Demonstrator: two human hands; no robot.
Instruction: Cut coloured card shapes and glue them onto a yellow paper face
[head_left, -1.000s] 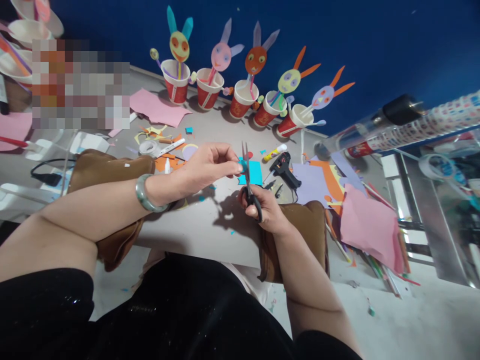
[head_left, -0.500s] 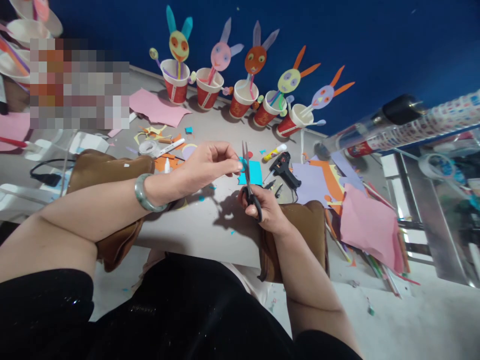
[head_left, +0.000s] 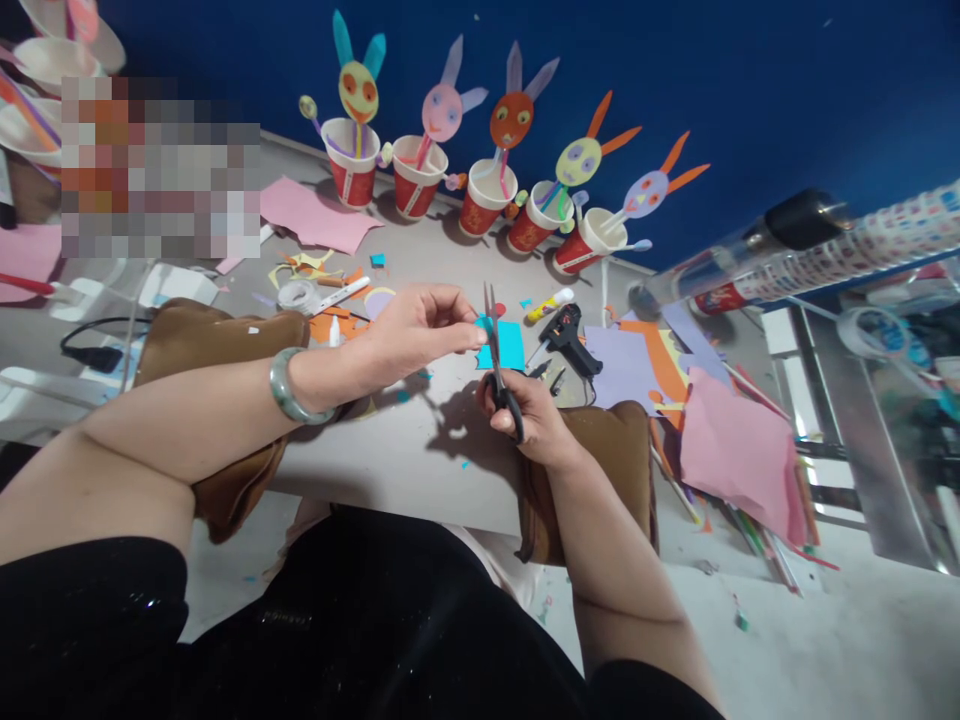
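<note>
My left hand is closed in a pinch at its fingertips on a small blue paper piece, mostly covered by the fingers. Its edge meets the blades of the scissors, which point away from me with a narrow gap between their tips. My right hand is wrapped around the black scissor handles. Behind the blades, a blue paper square lies on the table. A red paper disc lies just beyond it.
Several red paper cups with paper rabbit figures line the blue wall. A black glue gun and a yellow glue stick lie right of the hands. Brown cushions sit under both forearms. Pink paper covers the right side.
The small blue piece at my left fingertips has turned slightly against the scissor blades. Both arms stay in nearly the same place.
</note>
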